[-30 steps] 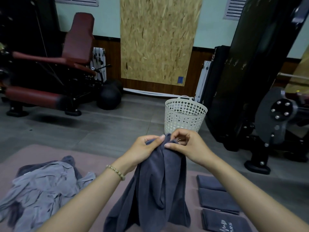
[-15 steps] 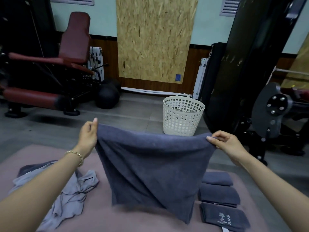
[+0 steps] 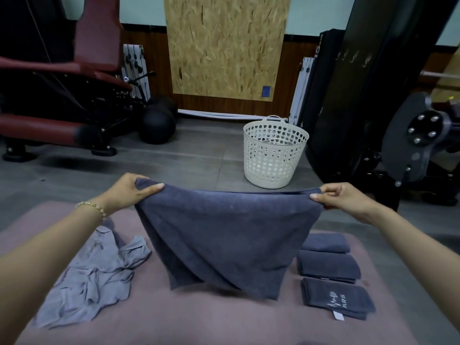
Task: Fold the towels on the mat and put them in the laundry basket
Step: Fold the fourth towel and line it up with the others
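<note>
A: What do the fingers have hold of?

B: The fingers (image 3: 151, 189) of the left hand (image 3: 129, 192) curl over one top corner of a dark grey towel (image 3: 224, 232), with the thumb on its near face. The right hand (image 3: 341, 197) pinches the other top corner between thumb and forefinger. Both grips are closed on the cloth and hold nothing else.

A: And where is that towel?

B: It is stretched between the two hands, above the middle of the mat (image 3: 199, 322). It hangs down to a loose point. I cannot tell whether that point touches the mat or hangs just clear of it. I judge that its fold is only beginning.

A: What is done, then?

B: Three folded towels (image 3: 328, 266) lie in a row along the mat's right edge. The nearest shows a logo and a white label. They are folded but not put away.

A: And the basket?

B: The laundry basket (image 3: 273, 155) stands on the floor beyond the mat's far right corner, well apart from both hands. No dark cloth shows through its holes, though its bottom is hidden from here.

A: So what is left?

B: This towel must be folded. A crumpled pale grey cloth (image 3: 92, 277) lies by the mat's left edge, with something darker under its far end. I cannot tell whether either is a towel. I judge the folding well along and the basket step not yet begun.
</note>
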